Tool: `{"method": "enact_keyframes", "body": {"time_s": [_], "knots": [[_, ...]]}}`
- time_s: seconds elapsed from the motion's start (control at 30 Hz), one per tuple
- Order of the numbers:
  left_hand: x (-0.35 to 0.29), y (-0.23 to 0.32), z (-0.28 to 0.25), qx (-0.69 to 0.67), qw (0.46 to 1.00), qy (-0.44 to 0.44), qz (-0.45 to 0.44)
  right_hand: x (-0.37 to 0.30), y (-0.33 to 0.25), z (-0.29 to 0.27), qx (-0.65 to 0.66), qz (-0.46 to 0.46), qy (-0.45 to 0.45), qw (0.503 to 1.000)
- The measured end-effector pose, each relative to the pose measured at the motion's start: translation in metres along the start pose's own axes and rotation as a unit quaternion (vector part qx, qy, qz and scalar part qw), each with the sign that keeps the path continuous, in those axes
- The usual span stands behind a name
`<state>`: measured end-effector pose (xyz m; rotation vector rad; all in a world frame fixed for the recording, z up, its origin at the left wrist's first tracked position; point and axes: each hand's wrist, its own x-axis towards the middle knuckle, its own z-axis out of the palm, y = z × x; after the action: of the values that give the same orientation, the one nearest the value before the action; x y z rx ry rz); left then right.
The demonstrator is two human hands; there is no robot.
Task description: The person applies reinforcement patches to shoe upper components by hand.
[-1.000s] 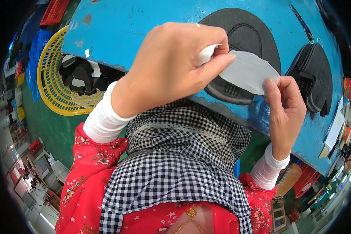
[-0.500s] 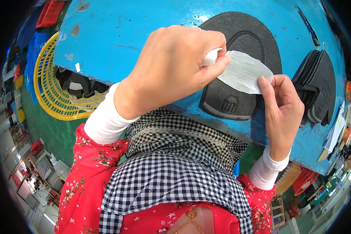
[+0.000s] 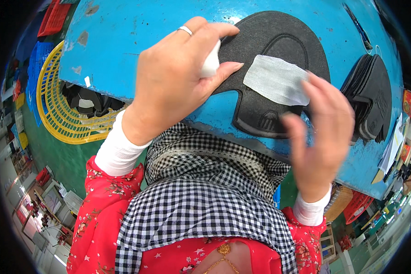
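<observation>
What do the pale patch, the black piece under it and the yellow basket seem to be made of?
The pale patch looks like thin matte fabric, judging by its fine threadlike lines. The black piece could be foam or rubber, perhaps fabric-faced: matte, finely textured, with moulded lines. The yellow basket is probably smooth moulded plastic, given its even lattice and slight sheen.

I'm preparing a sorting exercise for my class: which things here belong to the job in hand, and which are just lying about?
In the job:
- pale patch, on the large black piece
- white piece in the left hand
- stacked black pieces, probably

Lying about, it seems:
- yellow basket
- slim dark tool
- red basket
</observation>
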<state>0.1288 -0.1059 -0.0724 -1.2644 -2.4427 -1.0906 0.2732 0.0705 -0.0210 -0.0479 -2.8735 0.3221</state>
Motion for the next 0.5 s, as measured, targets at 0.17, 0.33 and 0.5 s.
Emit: {"method": "enact_keyframes", "body": {"time_s": [0.17,0.33,0.5], "knots": [[-0.003,-0.001,0.005,0.048,0.999,-0.009,0.02,0.01,-0.04,0.038,0.093,-0.002,-0.131,0.987],[-0.004,-0.002,0.005,0.061,0.998,-0.006,0.015,-0.004,-0.018,0.037,0.052,0.051,-0.085,0.994],[-0.002,0.001,0.004,0.061,0.998,-0.02,0.012,-0.032,-0.006,0.023,-0.028,0.089,-0.084,0.992]]}}
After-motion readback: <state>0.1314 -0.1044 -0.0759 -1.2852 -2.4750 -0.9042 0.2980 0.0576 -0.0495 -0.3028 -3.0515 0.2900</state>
